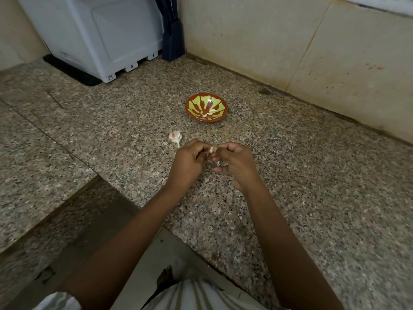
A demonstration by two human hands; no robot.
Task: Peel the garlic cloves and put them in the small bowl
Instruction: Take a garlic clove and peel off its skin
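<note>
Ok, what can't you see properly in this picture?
- Head view, garlic clove: mostly hidden by the left hand and right hand pinching it; how much skin remains is unclear.
- Head view, pieces in the small bowl: too small to count.
- Head view, white appliance: cut off by the top edge.

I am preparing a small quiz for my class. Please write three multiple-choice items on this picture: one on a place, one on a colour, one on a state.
1. Where does the garlic head lie? A in the small bowl; B on the counter, beside the left hand; C in the right hand.
2. Which colours has the bowl? A blue and white; B red-brown and green; C plain black.
3. What do the hands do? A both pinch one clove; B both lie flat; C one lifts the bowl.
Key: B, it rests on the granite; B, its pattern shows these; A, both hands' fingers meet on the clove.
</note>
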